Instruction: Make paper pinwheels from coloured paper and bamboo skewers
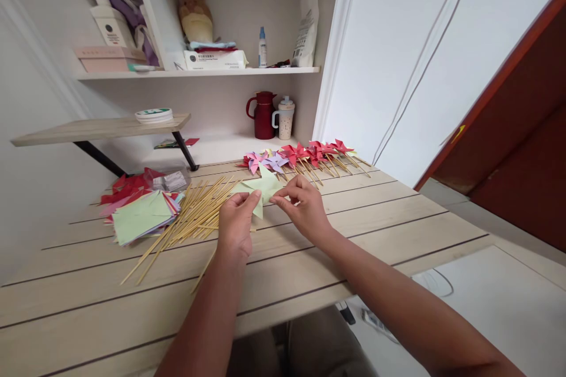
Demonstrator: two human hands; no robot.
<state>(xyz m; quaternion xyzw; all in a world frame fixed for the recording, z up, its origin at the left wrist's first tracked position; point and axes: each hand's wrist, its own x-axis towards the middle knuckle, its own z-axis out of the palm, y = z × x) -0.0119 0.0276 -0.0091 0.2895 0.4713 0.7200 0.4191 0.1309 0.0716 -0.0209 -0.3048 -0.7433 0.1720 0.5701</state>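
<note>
My left hand (236, 225) and my right hand (303, 206) both pinch a pale green folded paper (260, 187) just above the wooden table (354, 230). The paper is partly folded into pointed flaps. My fingers are closed on its lower edges, left hand at the left flap, right hand at the right one. A spread of thin bamboo sticks (190, 218) lies just left of my left hand. A stack of coloured paper squares (141, 215), green on top, sits further left.
A row of finished pinwheels (305, 156), red, purple and pink, lies along the table's back edge. A red jug (263, 115) and a cup (285, 119) stand in the shelf niche behind. A raised wooden stand (101, 128) is at back left.
</note>
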